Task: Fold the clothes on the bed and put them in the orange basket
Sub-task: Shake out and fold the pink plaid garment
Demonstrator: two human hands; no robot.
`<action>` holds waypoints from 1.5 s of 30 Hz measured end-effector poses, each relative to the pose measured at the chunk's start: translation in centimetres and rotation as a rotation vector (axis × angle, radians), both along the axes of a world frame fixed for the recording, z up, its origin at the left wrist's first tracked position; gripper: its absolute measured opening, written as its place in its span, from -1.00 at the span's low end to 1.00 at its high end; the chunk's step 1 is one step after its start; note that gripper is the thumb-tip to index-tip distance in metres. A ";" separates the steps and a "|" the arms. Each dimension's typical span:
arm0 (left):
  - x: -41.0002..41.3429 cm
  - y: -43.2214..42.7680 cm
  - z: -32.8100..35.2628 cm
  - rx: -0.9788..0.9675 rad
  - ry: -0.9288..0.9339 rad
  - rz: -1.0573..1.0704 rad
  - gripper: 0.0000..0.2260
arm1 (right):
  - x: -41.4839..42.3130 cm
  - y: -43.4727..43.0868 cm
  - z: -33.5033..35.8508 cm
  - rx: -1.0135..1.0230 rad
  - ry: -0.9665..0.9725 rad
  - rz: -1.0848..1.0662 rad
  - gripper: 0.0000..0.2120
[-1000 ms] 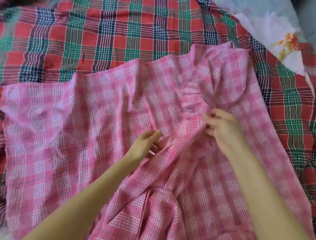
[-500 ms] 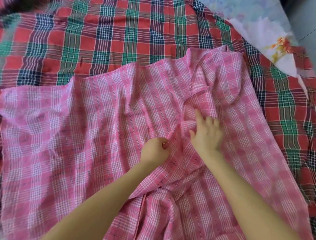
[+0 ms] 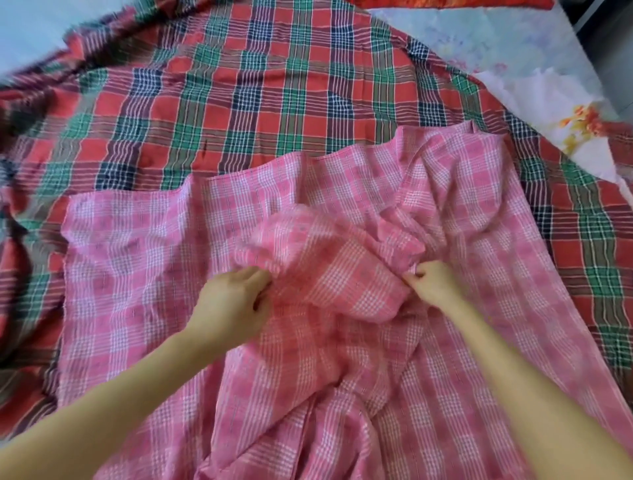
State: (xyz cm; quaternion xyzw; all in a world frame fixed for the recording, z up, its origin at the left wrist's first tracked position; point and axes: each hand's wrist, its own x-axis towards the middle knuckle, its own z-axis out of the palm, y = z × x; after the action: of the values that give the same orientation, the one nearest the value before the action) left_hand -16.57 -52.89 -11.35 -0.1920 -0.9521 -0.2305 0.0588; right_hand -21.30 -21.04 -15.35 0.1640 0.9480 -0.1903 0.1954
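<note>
A large pink checked cloth (image 3: 130, 260) lies spread over the bed and fills the lower half of the view. A loose fold of it bulges up in the middle between my hands. My left hand (image 3: 233, 305) grips the left side of that raised fold, fingers curled into the fabric. My right hand (image 3: 431, 284) pinches the fold's right side, fingertips tucked into a crease. Both forearms reach in from the bottom edge. No orange basket is in view.
Under the pink cloth lies a red, green and navy plaid blanket (image 3: 239, 102) that covers the far and left parts of the bed. A pale floral sheet (image 3: 534, 75) shows at the upper right, and a strip of red-orange fabric (image 3: 445, 2) runs along the top edge.
My hands have moved apart and lifted a fold of the pink cloth between them. The right hand went from lying flat on the fabric to pinching it. The view has tilted up.
</note>
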 end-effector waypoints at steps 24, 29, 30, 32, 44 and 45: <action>-8.1 -15.4 -9.4 0.099 -0.276 1.054 -0.85 | -13.5 -21.8 -1.7 0.415 0.108 0.584 -0.89; -8.9 -22.1 -9.7 -0.007 -0.377 1.121 -0.78 | -14.6 -29.4 3.6 0.183 0.267 0.908 -0.89; -9.1 -22.8 -9.3 0.006 -0.399 1.126 -0.77 | -14.9 -31.4 4.7 0.047 0.275 0.939 -0.86; -9.9 -23.6 -8.4 0.016 -0.429 1.165 -0.72 | -15.0 -35.0 6.4 -0.192 0.309 0.996 -0.83; -12.8 -30.5 -8.3 1.008 -0.630 1.129 -0.94 | -18.0 -51.6 5.6 -0.653 0.317 0.779 -0.87; -13.1 -30.9 -8.3 1.050 -0.600 1.113 -0.96 | -17.9 -51.4 3.4 -0.487 0.232 0.829 -0.84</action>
State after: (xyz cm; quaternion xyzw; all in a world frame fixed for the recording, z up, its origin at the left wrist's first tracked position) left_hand -29.68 -83.79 -19.65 0.4304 -0.6516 -0.6245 -0.0105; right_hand -39.22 -72.43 -11.97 -0.2996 0.8769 -0.3298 0.1803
